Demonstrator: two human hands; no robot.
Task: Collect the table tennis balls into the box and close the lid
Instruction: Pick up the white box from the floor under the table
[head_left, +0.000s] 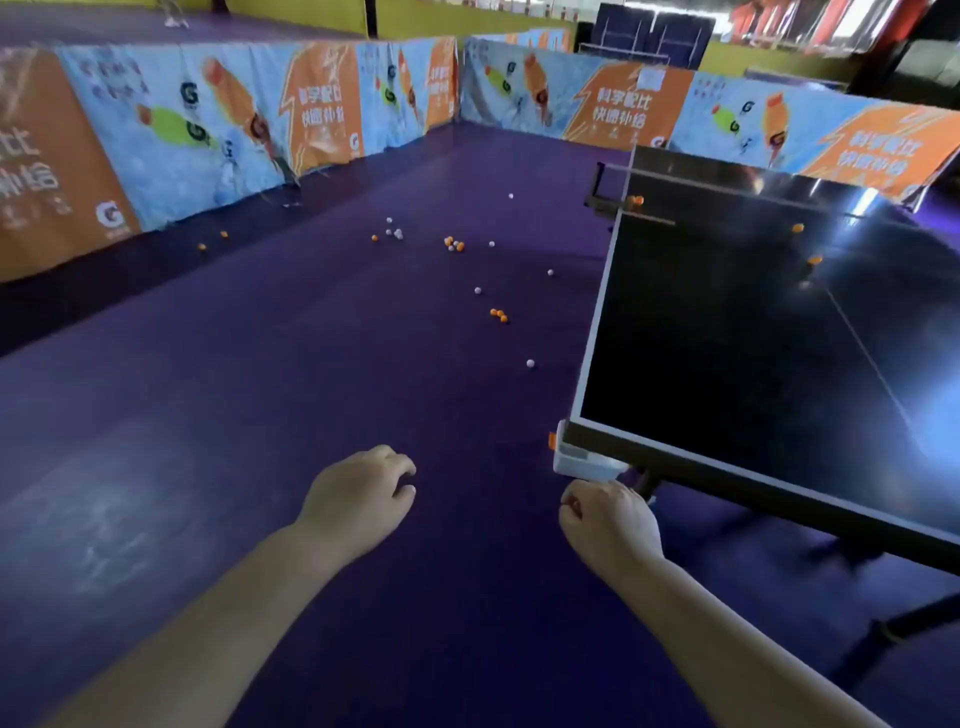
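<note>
From the head camera, both bare forearms reached out low over the purple floor (260, 364). The left hand (358, 493) hung with fingers loosely curled, holding nothing I could see. The right hand (608, 519) was curled tighter, with a speck of orange at the fingertips — whether it gripped a ball I could not tell. Just beyond that hand, a small white box (576, 460) sat at the near corner of the dark tabletop (727, 364). Orange and white table tennis balls (454, 244) lay scattered across the floor well ahead, in little clusters and singles, and a few orange ones rested on the tabletop near the net (634, 200). Printed barrier panels (234, 119) fenced the court.
</note>
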